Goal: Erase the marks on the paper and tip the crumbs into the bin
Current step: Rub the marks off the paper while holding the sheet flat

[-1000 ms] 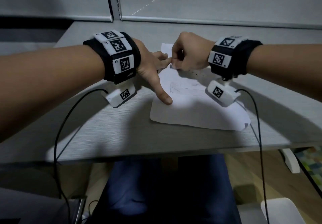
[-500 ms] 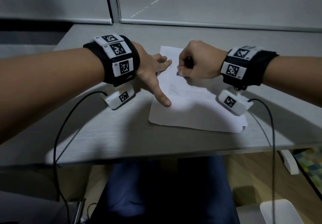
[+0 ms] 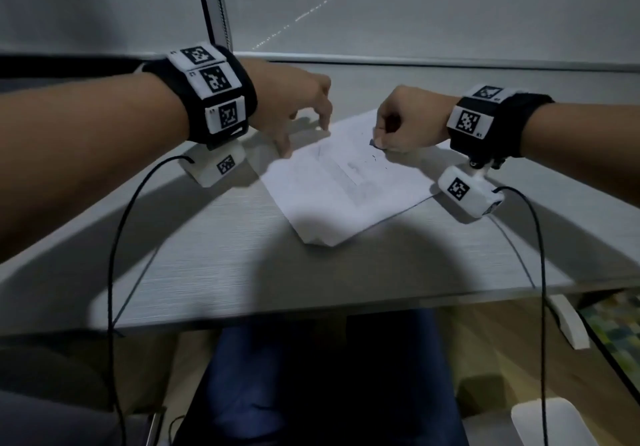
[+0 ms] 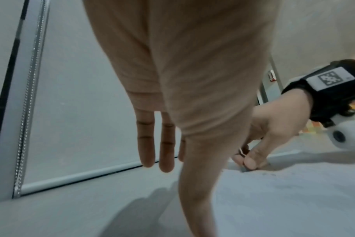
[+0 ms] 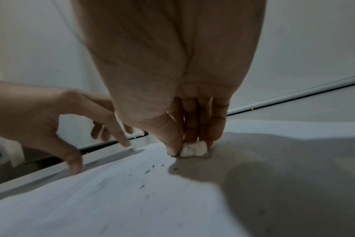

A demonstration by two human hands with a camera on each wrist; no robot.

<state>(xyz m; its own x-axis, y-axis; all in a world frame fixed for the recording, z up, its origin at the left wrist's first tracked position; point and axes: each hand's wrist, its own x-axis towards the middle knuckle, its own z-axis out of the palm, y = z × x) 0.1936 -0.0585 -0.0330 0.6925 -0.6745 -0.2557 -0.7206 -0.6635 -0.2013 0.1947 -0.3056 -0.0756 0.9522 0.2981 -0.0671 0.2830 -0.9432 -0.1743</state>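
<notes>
A white sheet of paper (image 3: 343, 182) lies turned at an angle on the grey desk (image 3: 194, 258), with faint pencil lines and dark eraser crumbs (image 5: 146, 172) on it. My right hand (image 3: 401, 123) pinches a small white eraser (image 5: 194, 150) between thumb and fingers and presses it on the paper's far part. My left hand (image 3: 298, 113) hovers at the paper's left edge with fingers spread and pointing down, its thumb (image 3: 285, 149) touching the sheet. In the left wrist view the left fingers (image 4: 146, 144) hang straight and hold nothing.
A roller blind with a bead chain (image 3: 221, 5) closes off the back of the desk. Black cables (image 3: 114, 244) run from both wrist cameras over the desk's near edge. A white rounded object (image 3: 550, 421) stands on the floor at lower right, past my legs.
The paper has turned so one corner points toward me. My left hand lifted from pressing flat to hovering on its fingertips. The right hand with the eraser moved right.
</notes>
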